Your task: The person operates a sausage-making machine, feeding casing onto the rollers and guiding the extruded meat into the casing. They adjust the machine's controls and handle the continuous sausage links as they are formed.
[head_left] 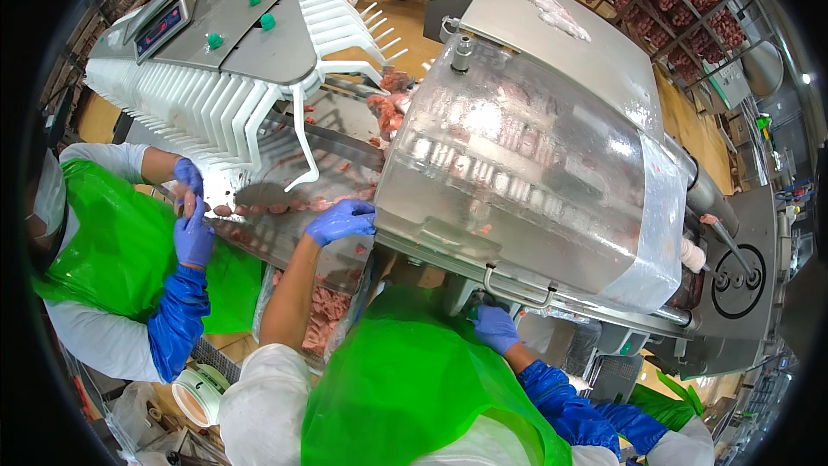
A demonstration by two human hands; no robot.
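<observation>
A large sausage-linking machine with a clear, wet cover [517,216] stands in front of me, rows of ribbed parts showing through. My left hand [341,223], in a blue glove, lies at the cover's left lower corner, fingers stretched out against the edge and holding nothing. Below the cover's front, my right hand [496,328], also gloved, is closed by a dark fitting under the frame; what it grips is partly hidden. A bar handle [522,289] is fixed just above it. To the left, a string of sausage links [276,207] runs along the steel trough [328,155].
A co-worker [121,242] at left holds the string's end. White hook arms [233,121] project over the trough from a conveyor with a control panel [162,28]. Minced meat [326,319] fills a lined bin below. Racks of sausages [681,9] stand behind. Another person's sleeve [638,425] shows lower right.
</observation>
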